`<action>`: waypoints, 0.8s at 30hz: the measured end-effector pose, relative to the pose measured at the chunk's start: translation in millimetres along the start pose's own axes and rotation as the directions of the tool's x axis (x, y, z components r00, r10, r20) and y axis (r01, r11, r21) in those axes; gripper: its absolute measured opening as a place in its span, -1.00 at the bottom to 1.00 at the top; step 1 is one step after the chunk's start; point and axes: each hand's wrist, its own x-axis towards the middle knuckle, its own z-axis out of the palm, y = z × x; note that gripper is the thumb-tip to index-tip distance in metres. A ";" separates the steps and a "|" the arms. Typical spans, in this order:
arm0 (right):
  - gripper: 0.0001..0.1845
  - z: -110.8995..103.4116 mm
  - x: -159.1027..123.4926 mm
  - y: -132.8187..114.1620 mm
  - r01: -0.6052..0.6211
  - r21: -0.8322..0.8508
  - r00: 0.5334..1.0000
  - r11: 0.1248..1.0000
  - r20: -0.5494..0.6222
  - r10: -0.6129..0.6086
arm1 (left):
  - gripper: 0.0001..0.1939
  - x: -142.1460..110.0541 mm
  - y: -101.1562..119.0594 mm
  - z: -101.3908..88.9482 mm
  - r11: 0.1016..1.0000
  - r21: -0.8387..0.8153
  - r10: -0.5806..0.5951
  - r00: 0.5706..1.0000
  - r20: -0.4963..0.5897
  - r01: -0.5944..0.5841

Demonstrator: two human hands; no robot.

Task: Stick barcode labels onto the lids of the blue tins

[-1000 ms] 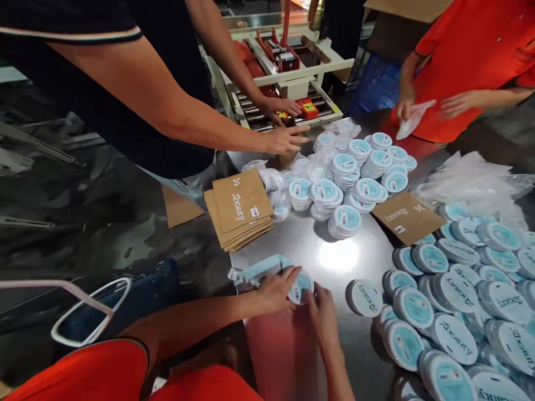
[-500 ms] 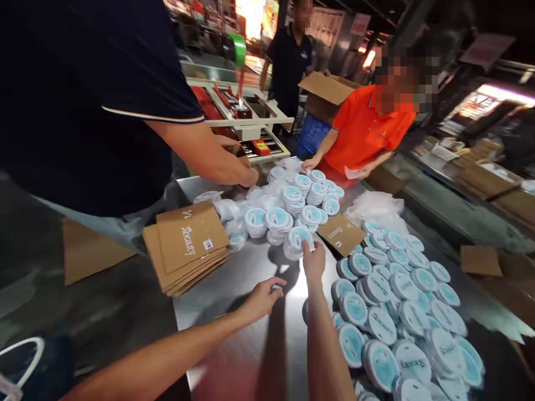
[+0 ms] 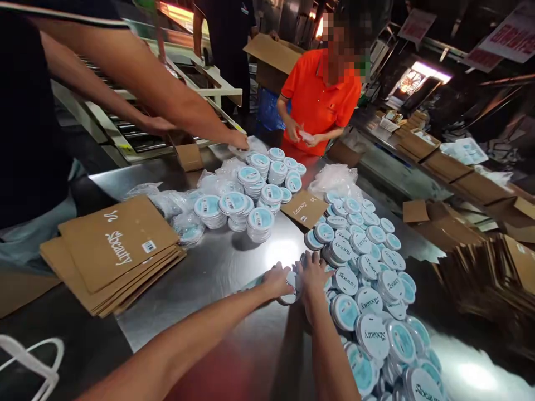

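On the steel desk (image 3: 209, 273), flat cardboard sheets (image 3: 112, 250) are lying at the left, stacked round containers (image 3: 246, 206) are standing toward the back, and more containers (image 3: 368, 278) are lying in rows along the right, with a single cardboard sheet (image 3: 304, 209) resting between the two groups, while a co-worker (image 3: 320, 94) is standing beyond the far end.

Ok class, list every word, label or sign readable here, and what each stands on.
"V." and "Sbeauty": top cardboard sheet
"Sbeauty": white round lid
Barcode label on that sheet: too small to read
Red hanging signs: too blurred to read
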 end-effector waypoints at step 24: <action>-0.54 61.8 -255.4 93.2 0.533 0.412 0.838 0.739 -0.141 -0.527 | -0.57 -295.0 -98.8 160.9 0.910 0.344 0.312 0.929 -0.199 -0.232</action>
